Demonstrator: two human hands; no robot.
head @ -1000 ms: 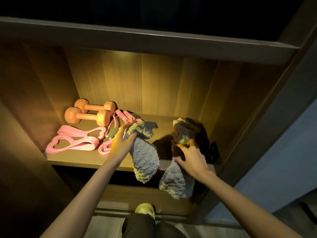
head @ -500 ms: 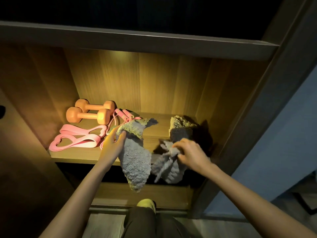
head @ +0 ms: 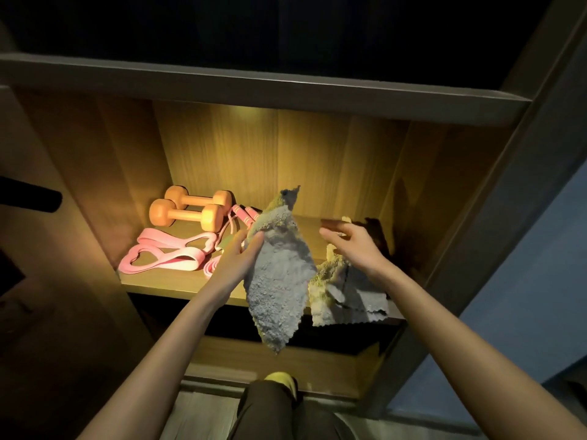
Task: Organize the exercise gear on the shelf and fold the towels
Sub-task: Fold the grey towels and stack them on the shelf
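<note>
Over at nine o'clock a black rounded bar (head: 28, 196) pokes in from the edge, and a blue wall (head: 524, 312) fills the four o'clock side. Down at six o'clock a yellow-green shoe (head: 281, 379) shows, grey plank flooring (head: 203, 414) just off at seven.

Your left hand (head: 236, 258) grips the grey towel (head: 276, 281) near its top, and it hangs long and crumpled; the second towel (head: 346, 296) lies rumpled on the shelf (head: 178, 282), drooping over its front edge; orange dumbbells (head: 187, 214) sit back-left, pink bands (head: 162, 258) flat before them, the jump rope (head: 246, 214) just beside.
</note>
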